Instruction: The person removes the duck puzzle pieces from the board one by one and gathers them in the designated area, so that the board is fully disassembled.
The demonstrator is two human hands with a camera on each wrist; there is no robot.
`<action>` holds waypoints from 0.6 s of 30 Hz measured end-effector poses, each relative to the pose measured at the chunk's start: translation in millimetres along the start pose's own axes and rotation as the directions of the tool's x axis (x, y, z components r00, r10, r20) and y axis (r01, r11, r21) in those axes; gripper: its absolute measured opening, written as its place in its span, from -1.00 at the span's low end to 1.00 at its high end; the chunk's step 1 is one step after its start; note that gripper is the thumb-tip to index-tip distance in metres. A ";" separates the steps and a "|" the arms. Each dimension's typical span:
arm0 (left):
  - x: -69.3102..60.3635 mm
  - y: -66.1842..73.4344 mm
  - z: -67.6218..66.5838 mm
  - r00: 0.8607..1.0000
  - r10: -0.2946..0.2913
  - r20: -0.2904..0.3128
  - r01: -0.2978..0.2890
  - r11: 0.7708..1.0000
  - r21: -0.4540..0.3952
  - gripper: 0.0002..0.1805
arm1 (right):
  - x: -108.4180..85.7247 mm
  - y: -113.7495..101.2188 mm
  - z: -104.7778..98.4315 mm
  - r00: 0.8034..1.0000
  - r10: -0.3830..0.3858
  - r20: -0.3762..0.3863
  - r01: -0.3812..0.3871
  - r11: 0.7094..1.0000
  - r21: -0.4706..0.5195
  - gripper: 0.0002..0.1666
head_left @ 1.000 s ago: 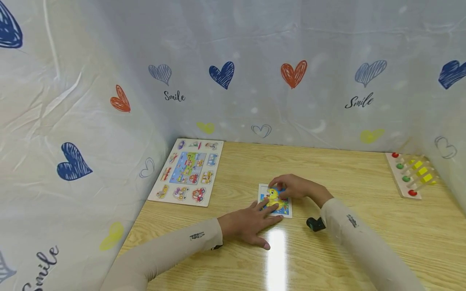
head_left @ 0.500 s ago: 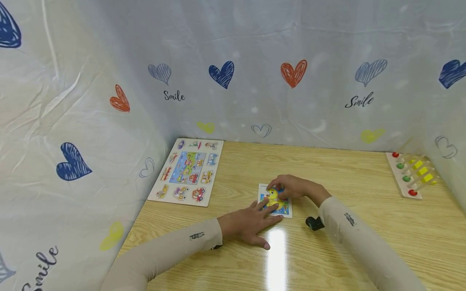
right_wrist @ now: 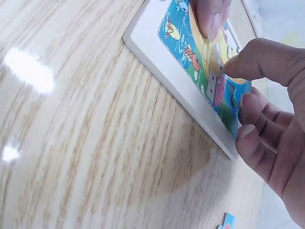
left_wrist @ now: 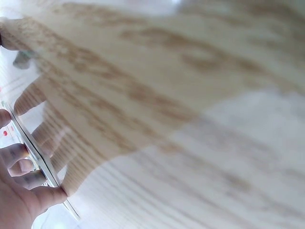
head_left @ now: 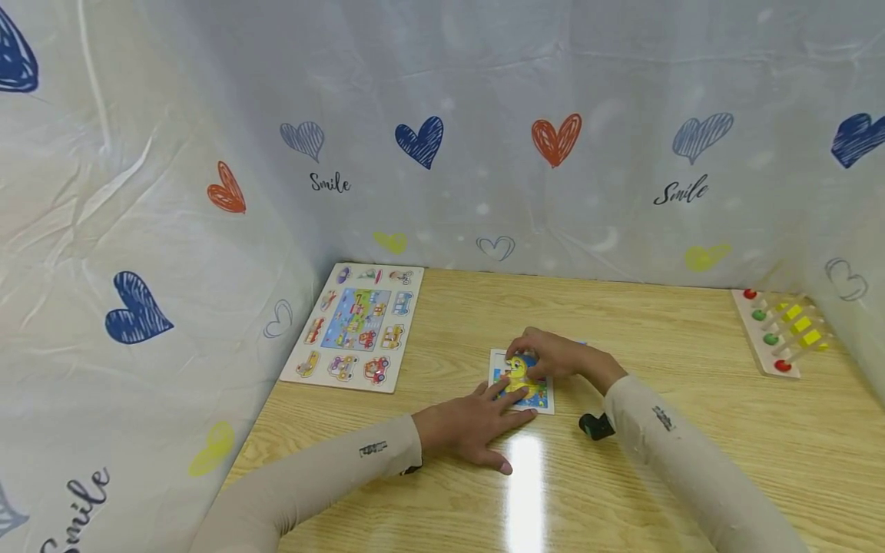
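Note:
A small duck jigsaw puzzle [head_left: 541, 400] in a white frame lies on the wooden table. My left hand [head_left: 470, 432] rests with spread, straight fingers over the puzzle's lower left part. In the left wrist view, its thumb [left_wrist: 50, 194] lies along the puzzle's edge. Above the duck's head, my right hand [head_left: 549, 353] bends over the puzzle with curled fingers. The right wrist view shows its thumb and fingers pinching a blue-edged puzzle piece [right_wrist: 233, 91], which looks slightly raised at the top of the picture. Part of that piece is hidden by the fingers.
A loose blue puzzle piece [right_wrist: 228, 221] lies on the table just beyond my right hand. A larger vehicle puzzle board [head_left: 358, 322] sits at the back left. A wooden peg board with coloured beads [head_left: 770, 339] stands at the right edge. Heart-printed curtains hang around the table.
My right hand has shifted slightly, and more blue shows above the duck's head. A blue bit has come into sight behind the right wrist. The left hand stays in place.

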State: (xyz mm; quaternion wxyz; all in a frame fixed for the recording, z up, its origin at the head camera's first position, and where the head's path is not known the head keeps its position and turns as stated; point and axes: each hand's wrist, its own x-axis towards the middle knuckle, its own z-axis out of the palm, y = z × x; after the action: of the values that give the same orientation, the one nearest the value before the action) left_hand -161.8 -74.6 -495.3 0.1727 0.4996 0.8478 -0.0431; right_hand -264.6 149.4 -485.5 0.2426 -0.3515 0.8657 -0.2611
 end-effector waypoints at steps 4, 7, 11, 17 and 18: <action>0.5 -0.2 0.7 1.000 -0.001 0.003 0.001 1.000 -0.001 0.00 | -0.9 0.8 0.5 1.000 -0.025 -0.009 0.025 0.999 0.021 -0.54; 1.0 0.0 1.3 1.000 0.001 0.008 -0.001 1.000 0.000 0.01 | -1.1 1.3 1.8 0.999 -0.048 -0.020 0.049 0.998 0.032 -0.65; 1.9 0.4 1.9 1.000 0.002 0.009 -0.002 1.000 0.008 0.01 | -0.2 3.0 3.8 0.996 -0.079 -0.032 0.080 0.996 0.034 -0.74; 2.0 0.5 1.7 1.000 -0.009 0.010 0.008 1.000 0.008 0.02 | 0.8 2.7 3.5 0.995 -0.086 -0.046 0.088 0.995 0.048 -0.75; 1.9 0.3 1.3 1.000 -0.009 0.011 0.009 1.000 0.006 0.01 | 1.0 2.5 3.4 0.995 -0.086 -0.047 0.089 0.995 0.048 -0.75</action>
State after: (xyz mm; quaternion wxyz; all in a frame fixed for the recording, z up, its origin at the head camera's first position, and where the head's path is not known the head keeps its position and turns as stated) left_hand -162.1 -73.3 -497.2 0.1755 0.4962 0.8489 -0.0490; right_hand -264.4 149.3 -489.8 0.2200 -0.3769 0.8480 -0.3008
